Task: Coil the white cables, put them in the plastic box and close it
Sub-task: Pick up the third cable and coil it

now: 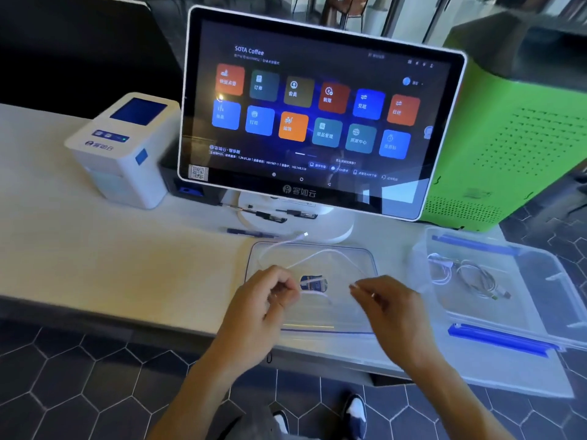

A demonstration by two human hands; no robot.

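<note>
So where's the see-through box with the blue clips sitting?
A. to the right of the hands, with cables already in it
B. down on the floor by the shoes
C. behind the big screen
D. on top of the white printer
A. The plastic box stands open on the counter, right of both hands (left hand, right hand), and coiled white cables lie inside it.

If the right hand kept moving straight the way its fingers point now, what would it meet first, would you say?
Most likely the left hand: the right hand points leftward across the clear lid, along the white cable both hold. Depth is uncertain.
</note>
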